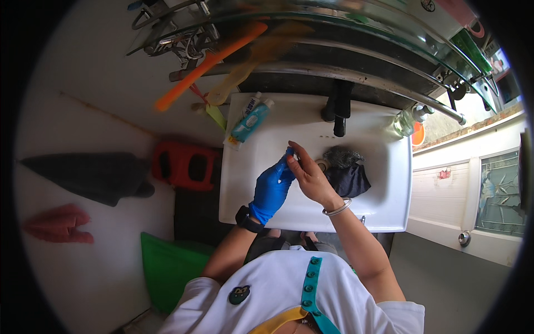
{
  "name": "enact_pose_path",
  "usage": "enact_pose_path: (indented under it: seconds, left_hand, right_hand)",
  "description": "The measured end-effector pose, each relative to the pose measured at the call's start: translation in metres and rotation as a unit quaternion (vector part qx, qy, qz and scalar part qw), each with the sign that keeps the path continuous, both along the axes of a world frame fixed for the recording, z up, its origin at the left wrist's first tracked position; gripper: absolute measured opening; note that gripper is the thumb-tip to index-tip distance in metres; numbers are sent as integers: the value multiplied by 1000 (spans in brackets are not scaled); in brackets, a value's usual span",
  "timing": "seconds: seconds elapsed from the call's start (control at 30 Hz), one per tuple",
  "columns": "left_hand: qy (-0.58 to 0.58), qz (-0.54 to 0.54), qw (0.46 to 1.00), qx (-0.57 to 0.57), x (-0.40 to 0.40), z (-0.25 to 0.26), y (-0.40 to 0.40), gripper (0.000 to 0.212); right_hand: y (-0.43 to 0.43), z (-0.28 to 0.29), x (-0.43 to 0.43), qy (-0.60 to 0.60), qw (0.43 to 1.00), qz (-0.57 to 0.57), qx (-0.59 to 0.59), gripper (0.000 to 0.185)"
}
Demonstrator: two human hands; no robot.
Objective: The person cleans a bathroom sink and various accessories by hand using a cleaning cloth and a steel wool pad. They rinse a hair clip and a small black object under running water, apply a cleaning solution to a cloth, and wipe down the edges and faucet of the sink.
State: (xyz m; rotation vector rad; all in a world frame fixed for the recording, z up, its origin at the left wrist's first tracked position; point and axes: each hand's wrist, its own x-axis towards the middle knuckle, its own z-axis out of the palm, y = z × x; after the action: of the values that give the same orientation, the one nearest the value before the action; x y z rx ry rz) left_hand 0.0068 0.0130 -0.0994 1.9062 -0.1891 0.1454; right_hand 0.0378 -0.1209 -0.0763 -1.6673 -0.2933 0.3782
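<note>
My left hand (273,188) wears a blue rubber glove and points up over the left part of a white ceramic sink (315,223). The bare fingers of my right hand (309,173) touch the glove's fingertips, pinching the blue material there. A silver bangle circles my right wrist, and a black watch is on my left one. In the basin, right of my hands, lie a dark cloth (350,181) and a grey mesh scrubber (342,156). The drain is partly hidden behind my right hand.
A black faucet (341,110) rises at the sink's back. Toothpaste tubes (250,123) lie on the back left corner, and a clear pump bottle (404,123) stands back right. A glass shelf with metal rails overhangs the sink. A red plastic basket (183,165) sits at left.
</note>
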Motion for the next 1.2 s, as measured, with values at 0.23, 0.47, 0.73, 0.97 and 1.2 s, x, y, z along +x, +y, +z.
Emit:
enact_pose_path:
  seconds: [0.23,0.47,0.73,0.97,1.2]
  left_hand:
    - [100,65,939,-324,8,15,29,27]
    - [146,70,917,-364,5,26,54,34]
    - [115,65,924,-359,-6,37,78,40]
    - [82,-34,936,-341,-14,32,61,49]
    - [172,-12,929,-328,-17,34,42,48]
  right_hand:
    - [32,21,-6,-18,988,-65,142,53]
    - [58,18,-1,-44,984,-95,144,29]
    - [76,51,-13,-237,965,-99,-54,31]
    - [71,47,-19,-177,975,-134,29,34]
    - [39,34,-18,9,968,-148,200,30]
